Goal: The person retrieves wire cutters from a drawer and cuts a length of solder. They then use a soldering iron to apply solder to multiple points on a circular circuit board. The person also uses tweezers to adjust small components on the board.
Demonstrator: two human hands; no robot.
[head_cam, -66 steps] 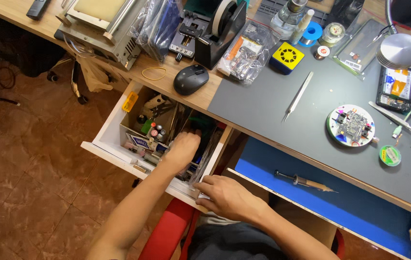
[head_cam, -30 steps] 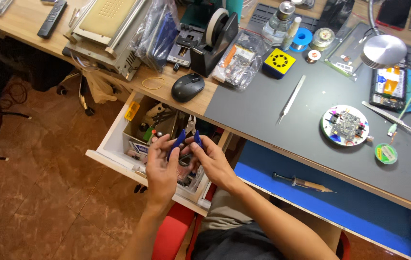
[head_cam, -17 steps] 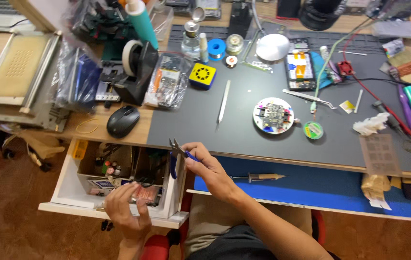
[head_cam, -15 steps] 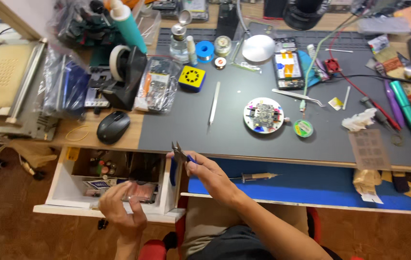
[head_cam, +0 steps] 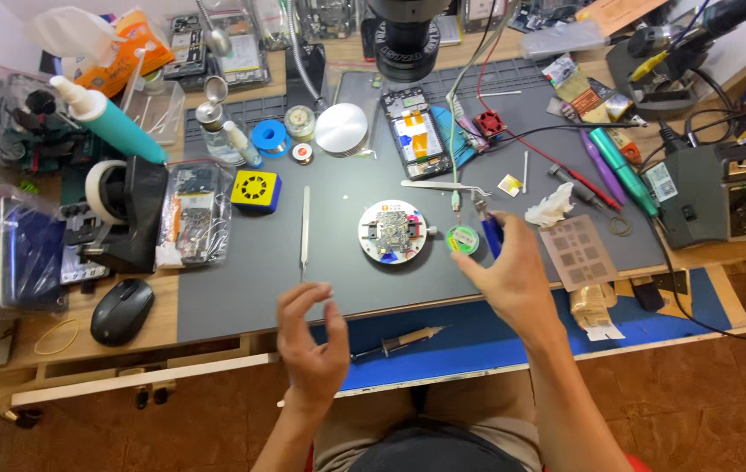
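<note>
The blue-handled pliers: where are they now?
The blue-handled pliers are in the right hand, over the grey mat, right of the round circuit-board holder, beside the small green reel.

Single view, from a camera worn on the head, looking almost straight down over a cluttered workbench. Near edge of the bench close to the bottom of the frame, with lap and forearms rising from below. Far side of the bench at the top, cut off at a black microscope head [head_cam: 407,39]. Grey work mat [head_cam: 347,262] filling the centre, seen at arm's reach. Left hand [head_cam: 310,345] low and centre, right hand [head_cam: 513,275] just right of centre, both well within frame. Floor visible at the lower corners. No second view to compare.
</note>
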